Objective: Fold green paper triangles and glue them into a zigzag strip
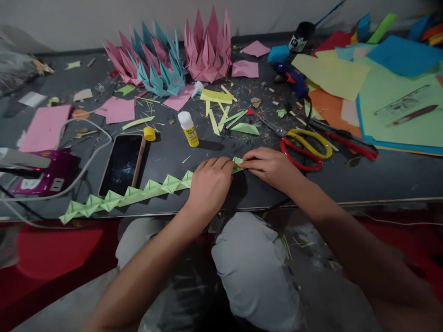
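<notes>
A long light green folded paper strip (152, 188) with a row of pointed triangles runs along the table's front edge, its left part crossing the lower end of a phone. My left hand (212, 177) is closed over the strip near its right end, hiding part of it. At that right end, my right hand (268, 167) pinches the green paper between thumb and fingers. An uncapped-looking glue stick (189, 130) with a white top stands upright behind my left hand. Its neighbour, a yellow cap (149, 134), lies by the phone (122, 163).
Scissors (306, 148) with red and yellow handles lie right of my right hand, beside red-handled pliers (353, 140). Pink and teal folded paper crowns (207, 55) stand at the back. Paper sheets (398, 110) cover the right; a purple box (51, 173) with cables sits left.
</notes>
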`<state>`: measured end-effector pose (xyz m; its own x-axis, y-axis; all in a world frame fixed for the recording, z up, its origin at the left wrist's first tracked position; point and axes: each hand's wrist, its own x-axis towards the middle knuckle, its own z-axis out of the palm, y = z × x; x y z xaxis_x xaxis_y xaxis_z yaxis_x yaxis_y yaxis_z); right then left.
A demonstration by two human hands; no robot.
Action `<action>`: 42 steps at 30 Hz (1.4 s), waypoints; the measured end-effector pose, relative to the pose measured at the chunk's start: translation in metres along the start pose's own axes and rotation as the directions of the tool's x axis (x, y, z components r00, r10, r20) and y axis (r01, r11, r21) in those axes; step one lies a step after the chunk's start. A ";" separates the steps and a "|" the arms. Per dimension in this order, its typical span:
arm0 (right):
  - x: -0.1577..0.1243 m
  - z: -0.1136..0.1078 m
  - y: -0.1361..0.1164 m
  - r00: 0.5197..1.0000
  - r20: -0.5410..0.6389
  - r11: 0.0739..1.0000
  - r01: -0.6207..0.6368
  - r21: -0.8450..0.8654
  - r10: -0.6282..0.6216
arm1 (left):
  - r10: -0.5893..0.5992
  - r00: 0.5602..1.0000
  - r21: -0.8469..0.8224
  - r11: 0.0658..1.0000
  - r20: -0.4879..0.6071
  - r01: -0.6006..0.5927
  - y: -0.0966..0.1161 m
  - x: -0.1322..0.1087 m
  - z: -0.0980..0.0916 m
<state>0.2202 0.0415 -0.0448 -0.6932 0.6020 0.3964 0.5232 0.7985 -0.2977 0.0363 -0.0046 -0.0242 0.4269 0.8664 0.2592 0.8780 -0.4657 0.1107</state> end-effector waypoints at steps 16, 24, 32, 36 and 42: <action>0.001 0.002 -0.001 0.999 -0.029 0.999 0.036 -0.021 -0.037 | 0.031 1.000 0.023 0.999 0.004 -0.031 0.004 -0.004 -0.001; 0.005 0.007 -0.006 0.994 -0.108 1.000 -0.001 -0.003 0.001 | -0.038 0.999 0.114 0.993 0.010 0.037 0.008 -0.004 -0.004; 0.006 0.006 -0.009 0.997 -0.056 0.990 -0.062 -0.126 0.056 | -0.057 0.998 0.167 0.984 -0.009 0.058 0.009 -0.004 -0.006; 0.006 0.005 -0.009 0.977 -0.105 0.971 -0.198 -0.137 0.184 | -0.103 0.995 0.144 0.985 0.014 0.100 0.010 -0.001 -0.010; 0.005 0.008 -0.006 0.954 -0.139 0.964 -0.265 0.033 0.267 | -0.111 0.994 0.110 0.988 0.012 0.109 0.012 -0.004 -0.011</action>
<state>0.2093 0.0393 -0.0483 -0.4528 0.7868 0.4193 0.6715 0.6104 -0.4201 0.0428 -0.0153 -0.0131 0.3297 0.9146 0.2342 0.9376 -0.3462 0.0318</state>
